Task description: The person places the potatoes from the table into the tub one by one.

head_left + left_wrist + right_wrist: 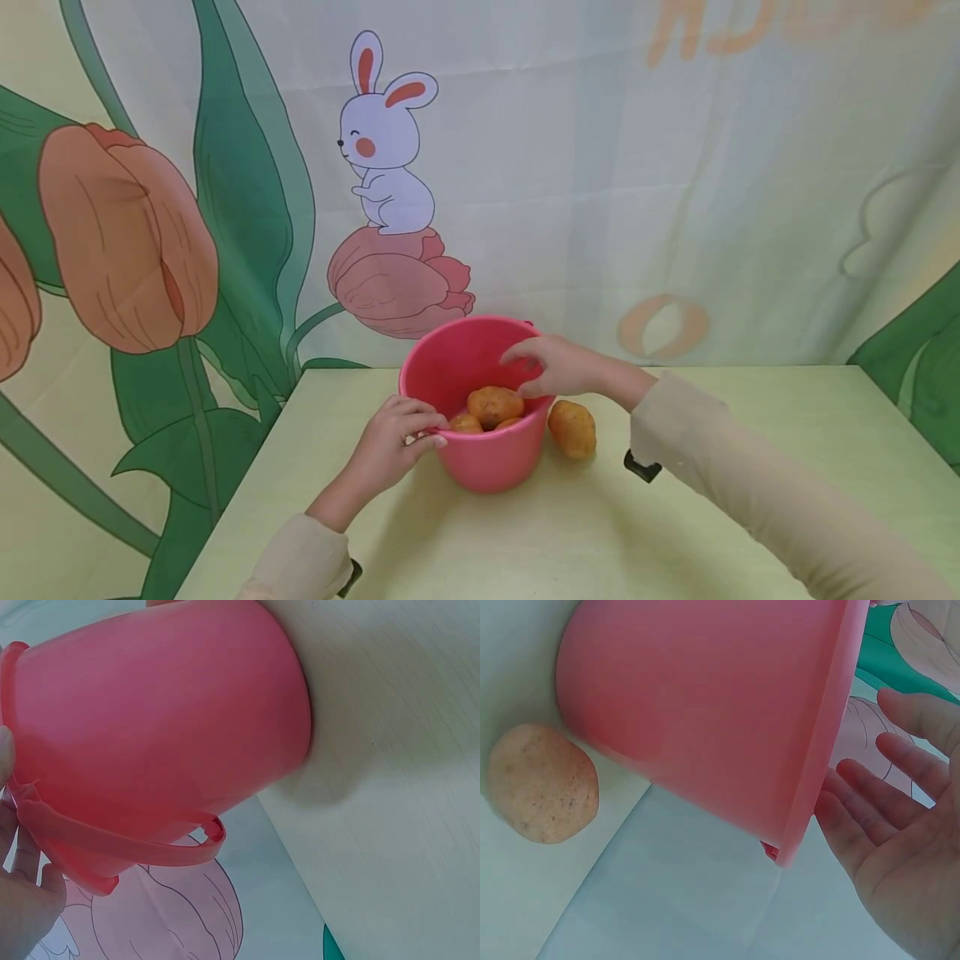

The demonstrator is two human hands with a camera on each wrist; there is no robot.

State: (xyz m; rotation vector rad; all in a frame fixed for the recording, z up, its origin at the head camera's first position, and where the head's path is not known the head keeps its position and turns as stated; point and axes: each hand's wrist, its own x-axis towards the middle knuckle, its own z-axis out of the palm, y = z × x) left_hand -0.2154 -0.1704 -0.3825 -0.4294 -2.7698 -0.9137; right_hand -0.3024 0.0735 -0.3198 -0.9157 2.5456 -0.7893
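Observation:
A pink bucket (491,462) stands on the table, tilted toward the person, with several potatoes (495,406) inside. My left hand (397,433) grips its near-left rim between thumb and fingers. In the left wrist view the pink handle (127,844) hangs along the bucket's side. At the right rim, my right hand (562,367) has its fingers spread and relaxed over the opening, holding nothing. The right wrist view shows those fingers (885,795) beside the rim. One potato (572,429) lies on the table just right of the bucket.
The pale table (750,517) ends at a hanging cloth (562,208) printed with tulips and a rabbit, close behind the bucket. Dark clips or straps (642,465) show beneath the sleeves.

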